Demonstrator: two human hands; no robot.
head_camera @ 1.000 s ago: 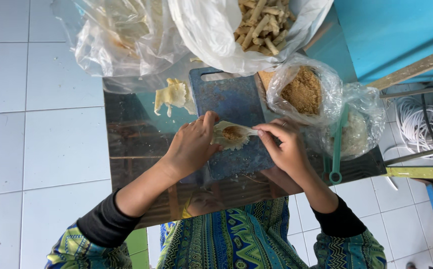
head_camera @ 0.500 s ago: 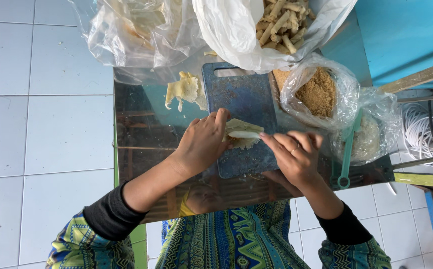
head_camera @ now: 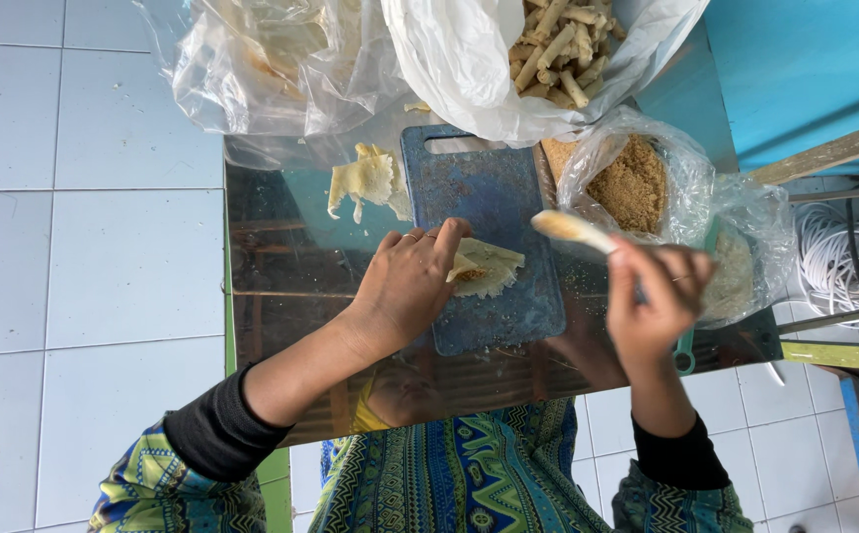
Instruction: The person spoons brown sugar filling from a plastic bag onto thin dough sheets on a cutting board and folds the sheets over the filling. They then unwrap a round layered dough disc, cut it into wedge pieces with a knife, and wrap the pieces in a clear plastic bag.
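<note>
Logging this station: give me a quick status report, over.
Left hand pressing folded wrapper on blue cutting board. Right hand lifted, gripping finished roll. Nothing between them.

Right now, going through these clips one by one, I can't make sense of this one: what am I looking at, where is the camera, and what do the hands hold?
There is no machine here: a person works with bare hands, and the one camera sits on their head, looking straight down. The left hand presses on a folded pale wrapper lying on a blue cutting board. The right hand is lifted beside the board and holds a pale rolled stick. The board lies on a shiny reflective table. At its far edge are a loose wrapper piece, a clear bag of brown crumbly filling, a white bag of finished rolls, and a clear bag of wrappers.
</note>
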